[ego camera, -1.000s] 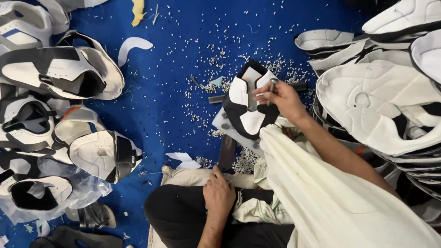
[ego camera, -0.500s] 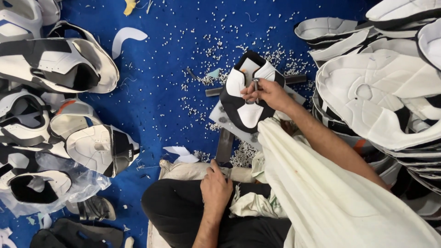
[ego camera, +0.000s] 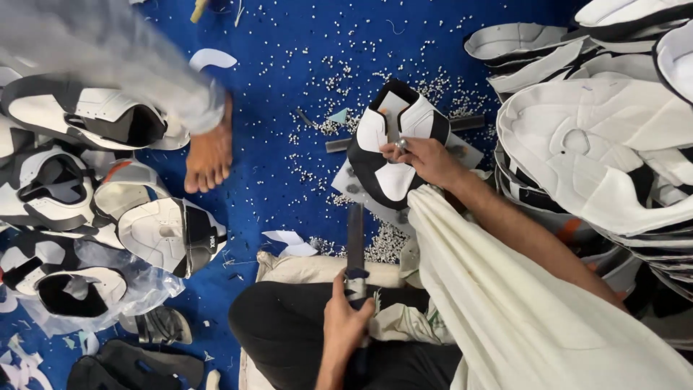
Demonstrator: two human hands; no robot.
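Someone's bare foot [ego camera: 209,148] has stepped onto the blue floor [ego camera: 289,87]; left hand [ego camera: 345,325] grips a hammer [ego camera: 355,245], right hand [ego camera: 422,160] pinches the black-and-white shoe upper [ego camera: 386,155].

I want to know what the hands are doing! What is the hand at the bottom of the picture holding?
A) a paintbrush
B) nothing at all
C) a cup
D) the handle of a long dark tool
D: the left hand is wrapped around the handle of a long dark tool that points up toward the black-and-white shoe piece, which the right hand presses down on.
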